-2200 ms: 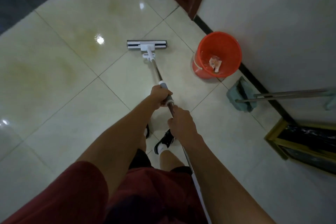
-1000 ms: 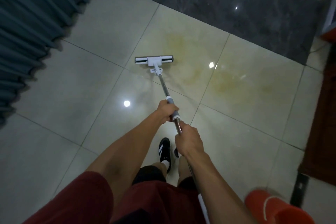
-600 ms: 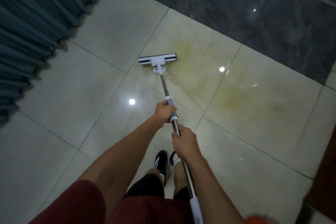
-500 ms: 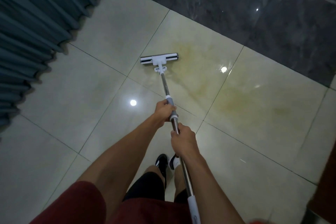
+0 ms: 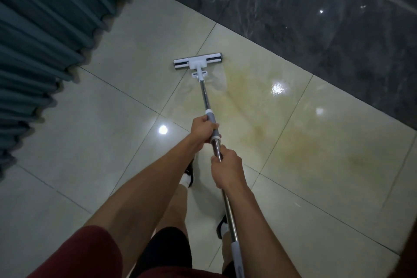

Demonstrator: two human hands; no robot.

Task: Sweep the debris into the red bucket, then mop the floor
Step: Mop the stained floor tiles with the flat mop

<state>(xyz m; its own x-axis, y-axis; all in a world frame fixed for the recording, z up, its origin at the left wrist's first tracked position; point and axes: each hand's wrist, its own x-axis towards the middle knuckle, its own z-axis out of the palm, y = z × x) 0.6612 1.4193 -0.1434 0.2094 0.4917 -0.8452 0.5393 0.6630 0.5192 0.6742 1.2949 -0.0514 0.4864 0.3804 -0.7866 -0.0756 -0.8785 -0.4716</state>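
Observation:
A flat mop with a white head (image 5: 198,64) lies pressed on the cream floor tiles (image 5: 117,124) ahead of me. Its metal pole (image 5: 205,95) runs back between my arms. My left hand (image 5: 202,128) grips the grey sleeve of the pole. Just behind it, my right hand (image 5: 226,167) grips the bare metal part. A yellowish wet stain (image 5: 266,119) spreads over the tiles to the right of the mop head. The red bucket is out of view.
Blue-grey curtains (image 5: 45,36) hang along the left side. A dark marble strip (image 5: 316,18) runs across the top right. My shoes (image 5: 189,176) stand on the tiles below the hands.
My view swung left, away from the red bucket and the wall, onto the stained tiles by the curtain. The mop head has been pushed farther forward. Both hands keep their grip.

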